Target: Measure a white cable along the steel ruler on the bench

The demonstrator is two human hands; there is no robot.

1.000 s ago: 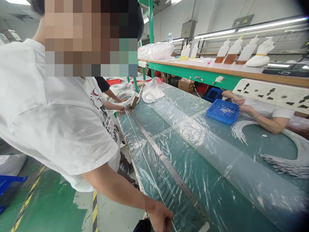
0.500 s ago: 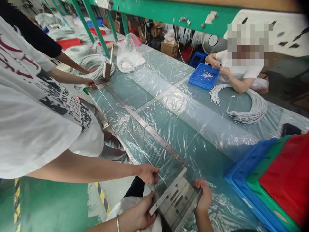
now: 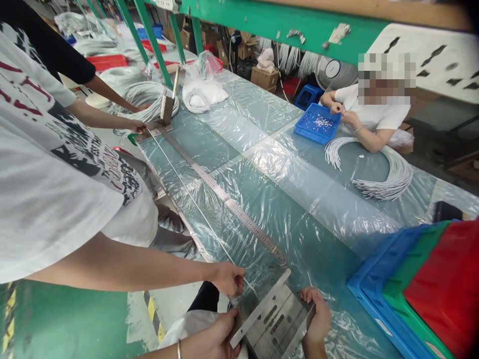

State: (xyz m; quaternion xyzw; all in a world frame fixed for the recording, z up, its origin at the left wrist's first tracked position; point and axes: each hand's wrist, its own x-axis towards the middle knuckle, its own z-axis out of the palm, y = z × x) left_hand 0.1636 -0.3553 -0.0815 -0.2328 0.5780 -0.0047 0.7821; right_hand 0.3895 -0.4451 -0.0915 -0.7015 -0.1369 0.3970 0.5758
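Room: workshop with green floor, green-framed shelving and one long table (image 3: 322, 209) under clear plastic sheet.
People: three others; one in a printed white shirt (image 3: 56, 169) close on the left, one in black behind them at the far end, one seated across the table in white.
Crates: three stacked at lower right, blue, green and red (image 3: 445, 284).
Tray: one blue tray (image 3: 317, 123) of small white parts before the seated person.
Cable bundles: one curved white bundle (image 3: 389, 174) beside the seated person; one coil (image 3: 144, 94) at the far end.
Ruler: one long steel ruler (image 3: 220, 194) running down the table to the jig.
Jig: one slotted metal plate (image 3: 275, 319) at the near table edge, between both hands.
Wire: one thin wire (image 3: 187, 192) lying beside the ruler; the neighbour's hand (image 3: 226, 278) pinches its near end.
Left hand (image 3: 215, 341): fingers curled onto the jig's left edge, gripping it.
Right hand (image 3: 318, 316): fingers wrapped over the jig's right corner.
Change: half a second on, view tilted slightly; jig and hands sit lower in frame, grips unchanged.
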